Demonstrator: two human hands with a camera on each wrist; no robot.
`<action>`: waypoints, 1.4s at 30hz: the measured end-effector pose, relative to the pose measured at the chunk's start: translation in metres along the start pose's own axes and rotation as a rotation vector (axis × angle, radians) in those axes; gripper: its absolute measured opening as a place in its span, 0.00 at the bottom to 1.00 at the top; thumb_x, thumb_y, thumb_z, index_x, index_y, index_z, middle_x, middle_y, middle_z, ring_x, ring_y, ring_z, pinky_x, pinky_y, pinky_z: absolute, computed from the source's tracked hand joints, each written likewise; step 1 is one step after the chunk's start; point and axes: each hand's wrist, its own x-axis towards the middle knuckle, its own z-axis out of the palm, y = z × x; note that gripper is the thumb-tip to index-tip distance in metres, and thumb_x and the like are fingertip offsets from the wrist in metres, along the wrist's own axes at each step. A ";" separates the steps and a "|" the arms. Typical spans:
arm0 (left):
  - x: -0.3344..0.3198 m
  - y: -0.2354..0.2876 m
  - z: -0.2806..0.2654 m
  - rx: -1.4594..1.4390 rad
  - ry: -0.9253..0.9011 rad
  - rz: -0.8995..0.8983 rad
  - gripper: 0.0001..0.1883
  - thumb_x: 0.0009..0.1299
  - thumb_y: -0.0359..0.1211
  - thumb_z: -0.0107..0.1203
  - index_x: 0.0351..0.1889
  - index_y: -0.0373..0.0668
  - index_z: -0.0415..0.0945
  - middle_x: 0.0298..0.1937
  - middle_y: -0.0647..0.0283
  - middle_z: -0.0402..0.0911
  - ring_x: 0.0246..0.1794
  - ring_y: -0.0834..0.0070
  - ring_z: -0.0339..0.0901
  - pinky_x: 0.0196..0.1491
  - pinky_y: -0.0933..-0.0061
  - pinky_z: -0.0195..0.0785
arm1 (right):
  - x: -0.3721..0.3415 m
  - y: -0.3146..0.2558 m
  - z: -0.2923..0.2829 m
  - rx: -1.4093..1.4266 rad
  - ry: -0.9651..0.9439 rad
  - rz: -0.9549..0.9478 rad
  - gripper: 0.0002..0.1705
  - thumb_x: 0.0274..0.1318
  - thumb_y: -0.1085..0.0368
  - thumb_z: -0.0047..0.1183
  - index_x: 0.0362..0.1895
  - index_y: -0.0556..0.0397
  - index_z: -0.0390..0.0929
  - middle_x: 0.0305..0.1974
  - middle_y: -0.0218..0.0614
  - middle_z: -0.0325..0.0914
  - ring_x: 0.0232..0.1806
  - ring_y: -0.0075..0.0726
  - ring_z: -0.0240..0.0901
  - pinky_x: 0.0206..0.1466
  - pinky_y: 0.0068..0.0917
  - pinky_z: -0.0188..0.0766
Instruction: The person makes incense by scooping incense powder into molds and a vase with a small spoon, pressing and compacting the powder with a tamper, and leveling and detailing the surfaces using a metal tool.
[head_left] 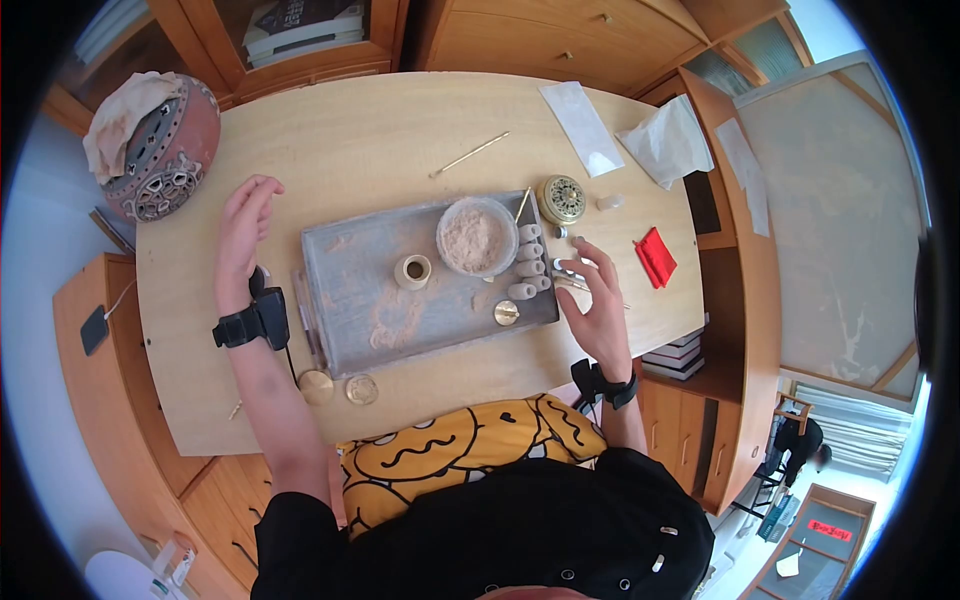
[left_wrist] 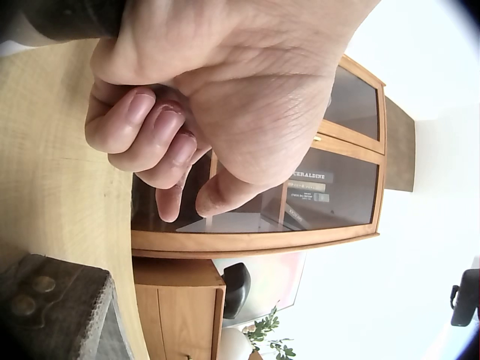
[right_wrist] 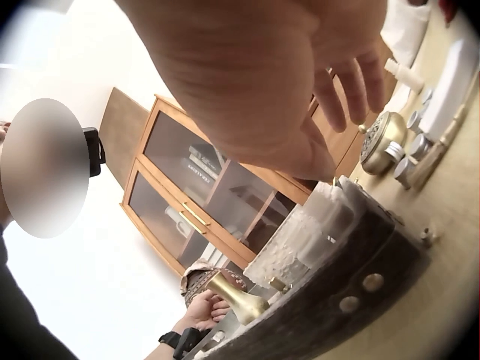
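Observation:
My left hand [head_left: 247, 225] is at the left of the table, its fingers loosely curled and holding nothing in the left wrist view. My right hand [head_left: 597, 305] hovers at the right edge of the grey tray [head_left: 350, 345], fingers relaxed and apart, nothing between them. Nearest to it are small metal-lidded jars [right_wrist: 405, 171] and several pale cylinders [head_left: 530, 268] lined up inside the tray. The tray also holds a small brass vase [head_left: 412, 272], a round bowl [head_left: 447, 256] of pinkish powder [head_left: 472, 238] and a small brass piece [head_left: 507, 313].
A brass censer [head_left: 562, 199] with a pierced lid stands beyond the tray's right corner, near a red pouch [head_left: 655, 257]. Papers [head_left: 582, 128] and a thin brass stick [head_left: 470, 155] lie farther back. Brass discs [head_left: 316, 387] sit at the front edge; a decorated pot [head_left: 165, 150] stands far left.

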 end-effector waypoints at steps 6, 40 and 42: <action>0.000 0.000 0.001 -0.015 0.002 0.012 0.10 0.75 0.39 0.52 0.35 0.45 0.75 0.20 0.84 0.52 0.17 0.94 0.45 0.20 0.85 0.35 | 0.001 0.000 0.011 -0.081 -0.040 -0.006 0.21 0.44 0.71 0.68 0.46 0.52 0.76 0.64 0.45 0.65 0.65 0.54 0.62 0.64 0.43 0.66; -0.007 0.006 0.002 0.015 0.002 -0.005 0.11 0.75 0.41 0.51 0.34 0.47 0.75 0.21 0.83 0.52 0.19 0.93 0.45 0.22 0.84 0.35 | 0.058 -0.051 -0.020 0.036 -0.071 -0.110 0.15 0.50 0.69 0.61 0.43 0.58 0.75 0.42 0.45 0.80 0.45 0.48 0.75 0.52 0.38 0.71; -0.005 0.005 0.000 0.009 -0.001 0.000 0.11 0.74 0.41 0.52 0.33 0.47 0.75 0.21 0.83 0.52 0.19 0.93 0.45 0.22 0.83 0.35 | 0.065 -0.056 -0.013 0.024 -0.077 -0.129 0.15 0.49 0.68 0.61 0.42 0.58 0.75 0.39 0.44 0.79 0.43 0.51 0.75 0.52 0.39 0.70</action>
